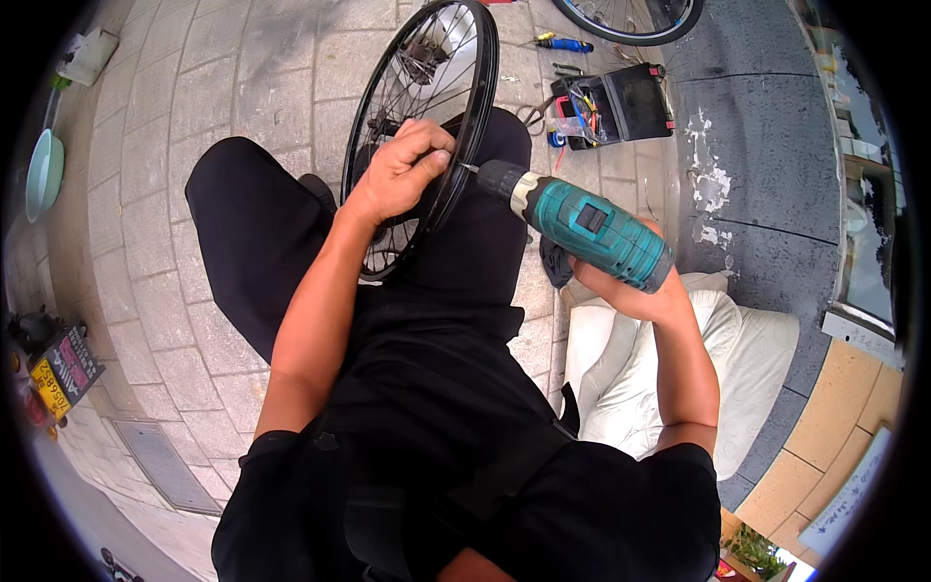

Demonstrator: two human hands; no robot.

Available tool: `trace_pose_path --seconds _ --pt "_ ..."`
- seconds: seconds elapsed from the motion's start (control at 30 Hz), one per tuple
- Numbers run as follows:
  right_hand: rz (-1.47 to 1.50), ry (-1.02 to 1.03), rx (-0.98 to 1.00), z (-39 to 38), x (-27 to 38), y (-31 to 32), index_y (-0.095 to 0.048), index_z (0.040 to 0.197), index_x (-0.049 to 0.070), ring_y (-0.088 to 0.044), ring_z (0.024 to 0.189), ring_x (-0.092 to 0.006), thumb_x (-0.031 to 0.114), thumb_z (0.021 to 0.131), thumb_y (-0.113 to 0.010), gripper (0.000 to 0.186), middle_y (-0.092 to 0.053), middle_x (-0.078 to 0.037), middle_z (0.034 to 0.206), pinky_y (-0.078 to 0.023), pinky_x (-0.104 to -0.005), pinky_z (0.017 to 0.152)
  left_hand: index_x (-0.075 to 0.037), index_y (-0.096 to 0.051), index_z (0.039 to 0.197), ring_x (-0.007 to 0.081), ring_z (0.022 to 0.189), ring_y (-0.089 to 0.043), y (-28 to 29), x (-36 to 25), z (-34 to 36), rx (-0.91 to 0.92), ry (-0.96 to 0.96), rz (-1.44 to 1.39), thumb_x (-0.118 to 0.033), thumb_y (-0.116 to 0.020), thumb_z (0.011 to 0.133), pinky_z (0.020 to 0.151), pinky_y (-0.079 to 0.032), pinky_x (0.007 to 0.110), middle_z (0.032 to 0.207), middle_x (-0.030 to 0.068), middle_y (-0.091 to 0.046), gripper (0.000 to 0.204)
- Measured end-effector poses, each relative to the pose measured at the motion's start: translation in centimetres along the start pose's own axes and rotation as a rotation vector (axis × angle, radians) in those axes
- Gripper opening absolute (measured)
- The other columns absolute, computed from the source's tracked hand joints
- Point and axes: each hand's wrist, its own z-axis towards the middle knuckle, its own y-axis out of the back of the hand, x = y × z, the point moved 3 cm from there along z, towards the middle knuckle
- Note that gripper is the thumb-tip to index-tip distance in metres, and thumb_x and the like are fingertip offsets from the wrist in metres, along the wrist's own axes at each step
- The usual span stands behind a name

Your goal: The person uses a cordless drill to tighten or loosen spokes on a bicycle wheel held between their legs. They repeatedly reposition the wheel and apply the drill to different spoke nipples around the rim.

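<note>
A black spoked bicycle wheel stands on edge against my right thigh. My left hand is closed at the side of the wheel, its thumb and fingers pressed at the rim; whether a spoke or small part sits between the fingertips is hidden. In my right hand is a teal and black cordless drill, gripped by its handle, which the drill body mostly covers. The drill's short bit points left and meets, or nearly meets, the outer face of the rim beside my left fingers.
Beyond my knee an open black toolbox holds several hand tools. Near it lies a blue screwdriver-like tool. Another bicycle wheel is at the far edge. A white cushion-like bundle lies at my right, a green basin far left.
</note>
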Motion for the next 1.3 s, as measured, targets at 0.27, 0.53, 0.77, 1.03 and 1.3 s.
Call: trace_pose_path --seconds 0.27,0.53,0.77,1.03,1.3 --pt "-0.158 0.193 0.025 0.7 -0.5 0.5 -0.073 0.101 0.002 -0.07 0.083 -0.0385 0.005 0.073 -0.08 0.029 -0.069 -0.014 0.092 -0.056 -0.0428 0.077 -0.002 -0.067 0.104 0.025 0.102 -0.061 -0.4 0.2 0.3 0.057 -0.014 -0.006 -0.013 -0.066 0.105 0.1 -0.046 0.039 0.103 0.0078 -0.065 0.011" --pt "-0.315 0.238 0.069 1.1 0.1 1.1 -0.073 0.118 0.004 -0.072 0.086 -0.0397 0.018 0.075 -0.079 0.045 -0.07 -0.013 0.095 -0.056 -0.0455 0.076 -0.002 -0.067 0.105 0.0248 0.101 -0.06 -0.4 0.1 0.3 0.085 -0.001 -0.006 -0.012 -0.066 0.105 0.099 -0.046 0.038 0.105 0.0078 -0.064 0.01" --pt "-0.49 0.335 0.064 1.7 0.8 1.4 -0.073 0.116 0.003 -0.07 0.08 -0.0381 0.019 0.066 -0.083 0.053 -0.066 -0.013 0.09 -0.055 -0.0454 0.071 -0.002 -0.066 0.106 0.0249 0.101 -0.058 -0.4 0.3 0.3 0.096 0.005 -0.022 -0.012 -0.065 0.105 0.098 -0.046 0.038 0.103 0.0073 -0.062 0.01" --pt "-0.697 0.467 0.117 2.4 2.3 2.4 -0.07 0.117 0.002 -0.068 0.082 -0.0368 0.018 0.073 -0.077 0.047 -0.065 -0.013 0.092 -0.053 -0.0456 0.074 -0.002 -0.066 0.106 0.0244 0.1 -0.058 -0.6 0.3 0.5 0.109 0.013 -0.026 -0.013 -0.065 0.106 0.097 -0.046 0.037 0.103 0.007 -0.062 0.011" --pt "-0.756 0.507 0.169 3.0 2.6 3.0 -0.069 0.116 0.002 -0.067 0.083 -0.0361 0.018 0.076 -0.075 0.044 -0.064 -0.013 0.092 -0.052 -0.045 0.074 -0.003 -0.067 0.106 0.0247 0.101 -0.059 -0.8 0.1 0.7 0.123 0.01 -0.012 -0.014 -0.065 0.106 0.098 -0.046 0.038 0.103 0.0069 -0.064 0.012"
